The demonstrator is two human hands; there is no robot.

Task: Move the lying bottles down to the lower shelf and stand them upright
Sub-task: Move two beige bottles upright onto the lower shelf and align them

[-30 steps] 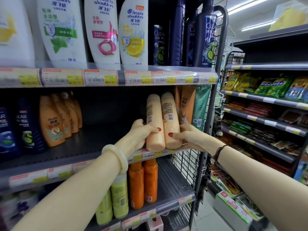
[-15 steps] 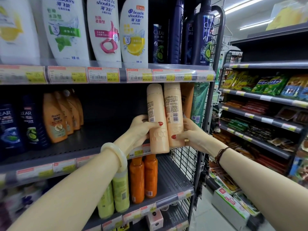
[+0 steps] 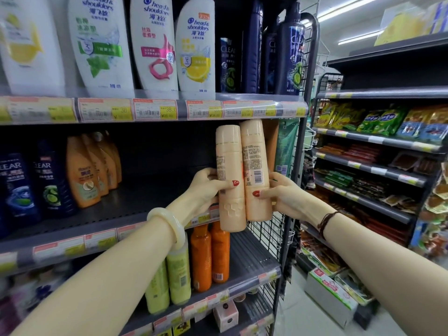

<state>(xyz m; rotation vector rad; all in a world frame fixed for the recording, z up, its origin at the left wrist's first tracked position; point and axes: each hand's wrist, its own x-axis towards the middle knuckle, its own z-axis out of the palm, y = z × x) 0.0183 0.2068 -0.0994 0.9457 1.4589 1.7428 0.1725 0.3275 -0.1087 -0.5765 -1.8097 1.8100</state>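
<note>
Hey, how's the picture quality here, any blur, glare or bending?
Head view: the two peach bottles and both hands are sharp; the far-left shelf edge labels are smeared; ceiling strip lights glare; wide-angle distortion bows the rack's upright post.

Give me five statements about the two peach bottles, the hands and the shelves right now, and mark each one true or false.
1. Each hand holds one peach bottle. True: the left hand grips the left peach bottle, the right hand the right peach bottle.
2. The two bottles lie flat on the shelf. False: they are held roughly upright, in the air.
3. The two bottles touch side by side. True.
4. The lower shelf holds no bottles. False: orange bottles and yellow-green bottles stand there.
5. The left wrist is bare. False: it wears a pale bangle.
</note>
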